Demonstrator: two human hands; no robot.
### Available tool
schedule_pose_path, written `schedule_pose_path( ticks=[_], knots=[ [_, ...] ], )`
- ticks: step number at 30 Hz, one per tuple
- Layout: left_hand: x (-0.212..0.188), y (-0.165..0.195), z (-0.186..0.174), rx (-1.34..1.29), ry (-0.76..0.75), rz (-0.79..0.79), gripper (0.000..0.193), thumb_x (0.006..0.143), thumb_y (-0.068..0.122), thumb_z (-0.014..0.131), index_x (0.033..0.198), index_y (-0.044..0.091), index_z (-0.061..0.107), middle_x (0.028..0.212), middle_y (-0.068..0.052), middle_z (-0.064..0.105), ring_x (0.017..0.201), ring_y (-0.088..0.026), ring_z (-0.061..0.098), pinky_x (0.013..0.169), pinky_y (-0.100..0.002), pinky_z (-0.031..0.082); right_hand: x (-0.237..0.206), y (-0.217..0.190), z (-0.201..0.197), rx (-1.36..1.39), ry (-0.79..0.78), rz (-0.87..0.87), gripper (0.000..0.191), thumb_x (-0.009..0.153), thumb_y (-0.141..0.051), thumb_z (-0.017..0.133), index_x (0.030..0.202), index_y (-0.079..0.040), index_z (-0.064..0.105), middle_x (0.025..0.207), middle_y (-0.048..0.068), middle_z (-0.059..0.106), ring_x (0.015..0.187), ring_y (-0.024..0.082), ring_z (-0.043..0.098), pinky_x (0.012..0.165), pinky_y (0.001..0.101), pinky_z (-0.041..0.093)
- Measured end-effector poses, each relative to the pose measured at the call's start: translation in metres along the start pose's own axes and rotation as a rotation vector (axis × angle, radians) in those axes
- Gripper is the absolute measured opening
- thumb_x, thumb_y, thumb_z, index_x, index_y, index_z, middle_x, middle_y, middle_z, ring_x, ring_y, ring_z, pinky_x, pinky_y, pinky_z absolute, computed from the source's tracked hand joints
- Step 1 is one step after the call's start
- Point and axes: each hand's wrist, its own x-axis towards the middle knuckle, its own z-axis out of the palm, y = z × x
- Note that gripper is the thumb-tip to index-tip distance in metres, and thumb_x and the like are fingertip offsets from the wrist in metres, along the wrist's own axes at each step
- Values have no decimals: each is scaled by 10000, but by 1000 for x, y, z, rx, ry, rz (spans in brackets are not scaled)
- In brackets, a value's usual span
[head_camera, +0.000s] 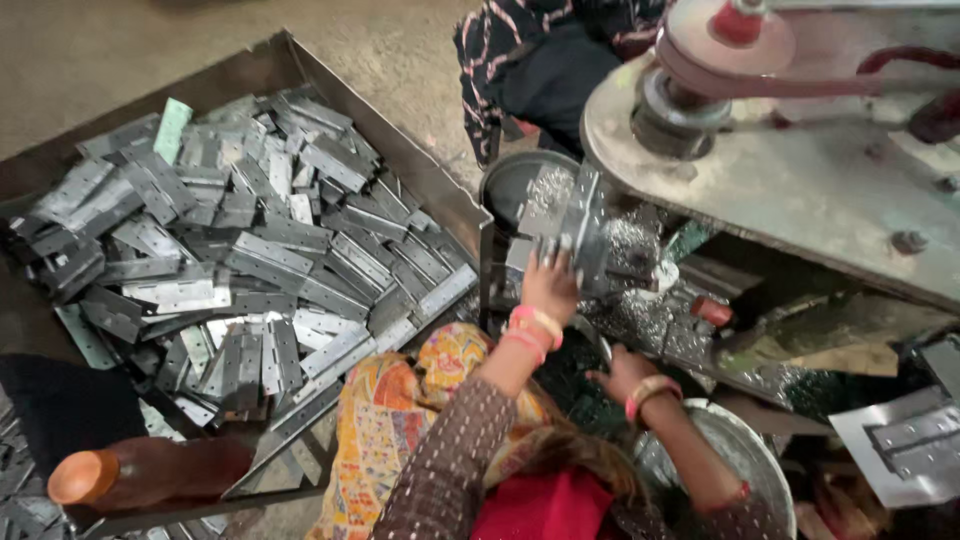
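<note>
Left hand (548, 285) has pink and orange bangles at its wrist, and behind them a brown sleeve dotted white. Right hand (622, 372) has pink and gold bangles at its wrist.

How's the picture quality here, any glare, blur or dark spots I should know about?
Head view: soft, even light; pale sheen on the metal hinge plates in the tray; left hand at the machine slightly smeared; right hand sits in deep shadow; edges look wide-angle stretched.

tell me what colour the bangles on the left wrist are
Pink and gold bangles just below the left hand, clearest in the head view.
</note>
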Motion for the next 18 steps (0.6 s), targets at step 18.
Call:
schedule_pose_path(
  ticks=[18],
  knots=[
    [-3,0,7,-55,384,23,339,920,264,551,1107,66,753,1358,-140,633,1308,-309,560,1183,-580,323,5,11,37,-18,111,-24,693,838,-556,717,1225,-25,495,969,271,720,914,460,723,798,545,585]
  ],
)
